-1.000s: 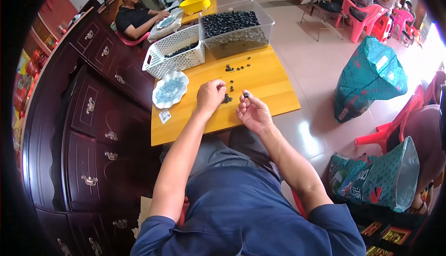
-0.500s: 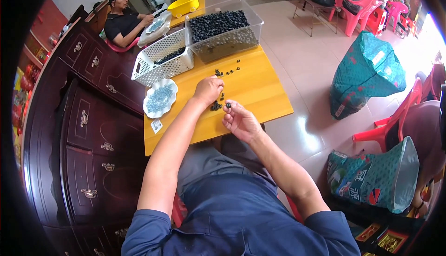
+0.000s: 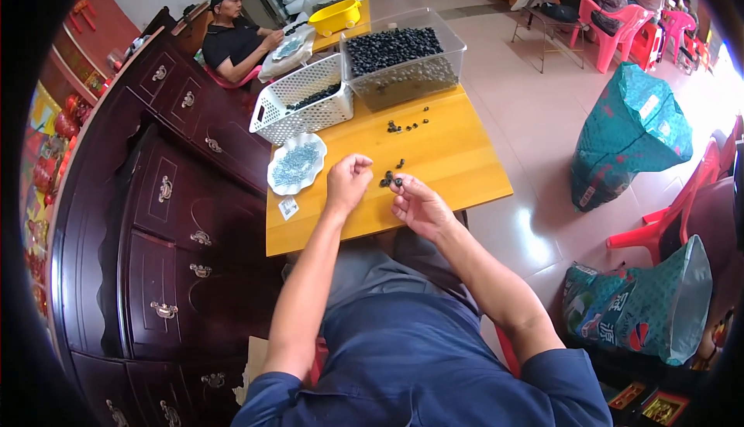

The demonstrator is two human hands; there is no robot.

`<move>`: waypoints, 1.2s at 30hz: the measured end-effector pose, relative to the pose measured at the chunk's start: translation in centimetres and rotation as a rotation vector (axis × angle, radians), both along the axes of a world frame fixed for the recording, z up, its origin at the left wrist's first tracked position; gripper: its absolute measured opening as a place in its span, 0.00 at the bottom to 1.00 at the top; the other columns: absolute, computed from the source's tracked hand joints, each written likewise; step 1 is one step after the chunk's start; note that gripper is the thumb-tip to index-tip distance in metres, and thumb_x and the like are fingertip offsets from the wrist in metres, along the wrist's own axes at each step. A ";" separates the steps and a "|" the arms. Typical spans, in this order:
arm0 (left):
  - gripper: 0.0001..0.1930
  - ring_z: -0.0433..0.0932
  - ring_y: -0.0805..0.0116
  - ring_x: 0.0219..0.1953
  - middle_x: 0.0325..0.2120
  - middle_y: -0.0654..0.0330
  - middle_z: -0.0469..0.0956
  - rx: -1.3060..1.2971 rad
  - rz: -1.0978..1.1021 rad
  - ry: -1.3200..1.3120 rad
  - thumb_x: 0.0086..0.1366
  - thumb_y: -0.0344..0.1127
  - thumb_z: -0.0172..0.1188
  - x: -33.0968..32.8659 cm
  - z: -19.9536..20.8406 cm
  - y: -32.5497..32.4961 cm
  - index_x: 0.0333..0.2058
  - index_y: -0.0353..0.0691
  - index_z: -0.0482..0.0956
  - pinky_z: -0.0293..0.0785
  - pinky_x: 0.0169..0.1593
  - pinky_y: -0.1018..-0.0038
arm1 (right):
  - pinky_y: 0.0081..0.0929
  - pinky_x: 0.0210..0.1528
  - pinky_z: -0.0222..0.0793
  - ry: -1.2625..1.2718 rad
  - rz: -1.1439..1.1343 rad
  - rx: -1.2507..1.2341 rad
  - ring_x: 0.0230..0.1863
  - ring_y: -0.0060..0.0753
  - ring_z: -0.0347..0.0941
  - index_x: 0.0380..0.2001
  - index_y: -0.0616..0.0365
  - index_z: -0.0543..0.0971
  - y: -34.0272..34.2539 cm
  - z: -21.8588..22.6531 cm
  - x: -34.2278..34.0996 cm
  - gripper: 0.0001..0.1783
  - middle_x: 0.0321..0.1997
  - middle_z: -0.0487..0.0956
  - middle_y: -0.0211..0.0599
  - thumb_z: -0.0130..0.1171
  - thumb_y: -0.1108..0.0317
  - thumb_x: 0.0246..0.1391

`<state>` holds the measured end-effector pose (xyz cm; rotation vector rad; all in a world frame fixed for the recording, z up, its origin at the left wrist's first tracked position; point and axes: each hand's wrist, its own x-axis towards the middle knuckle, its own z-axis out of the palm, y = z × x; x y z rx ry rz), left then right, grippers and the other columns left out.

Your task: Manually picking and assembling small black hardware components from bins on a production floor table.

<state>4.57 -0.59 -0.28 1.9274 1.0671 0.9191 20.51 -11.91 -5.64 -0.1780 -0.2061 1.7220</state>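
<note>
My right hand (image 3: 425,210) pinches a small black round part (image 3: 398,182) between thumb and forefinger, its other fingers curled. To its left, my left hand (image 3: 349,185) is raised over the yellow wooden table (image 3: 457,171) with fingertips pressed together; whatever they may hold is too small to make out. Between the hands lies a small cluster of black parts (image 3: 386,180), with a couple more just beyond. Farther up the table another loose group of black parts (image 3: 394,127) trails off to the right.
A white scalloped plate (image 3: 316,173) of small clear bluish pieces stands left. Behind are a white perforated basket (image 3: 271,125) and a clear bin (image 3: 364,98), both holding black parts. A person (image 3: 232,39) sits at the far left. Teal sacks (image 3: 597,156) stand on the floor right.
My left hand has drawn back from the farther group of black parts toward me and left. My right hand still holds its part in about the same place. The whole view has shifted slightly.
</note>
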 end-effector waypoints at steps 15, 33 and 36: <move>0.03 0.76 0.82 0.28 0.27 0.67 0.80 -0.091 -0.011 -0.288 0.64 0.25 0.64 -4.3 2.0 -7.6 0.36 0.33 0.81 0.74 0.35 0.82 | 0.26 0.46 0.76 -0.183 0.085 0.020 0.36 0.19 0.77 0.48 0.49 0.77 -1.4 0.9 -2.0 0.12 0.41 0.81 0.26 0.62 0.65 0.61; 0.05 0.80 0.72 0.26 0.26 0.59 0.81 0.321 -0.028 -0.131 0.57 0.22 0.67 -1.9 4.8 -10.6 0.33 0.33 0.82 0.75 0.32 0.76 | 0.25 0.45 0.73 -0.199 0.086 0.141 0.37 0.22 0.75 0.47 0.50 0.77 -1.4 1.4 -1.9 0.11 0.41 0.79 0.26 0.61 0.66 0.62; 0.05 0.79 0.71 0.26 0.27 0.59 0.80 0.334 -0.036 -0.099 0.57 0.22 0.67 -1.9 5.1 -10.8 0.33 0.33 0.82 0.75 0.32 0.76 | 0.27 0.48 0.75 -0.187 0.108 0.162 0.38 0.22 0.78 0.46 0.50 0.79 -1.3 1.1 -1.8 0.11 0.41 0.81 0.25 0.63 0.66 0.61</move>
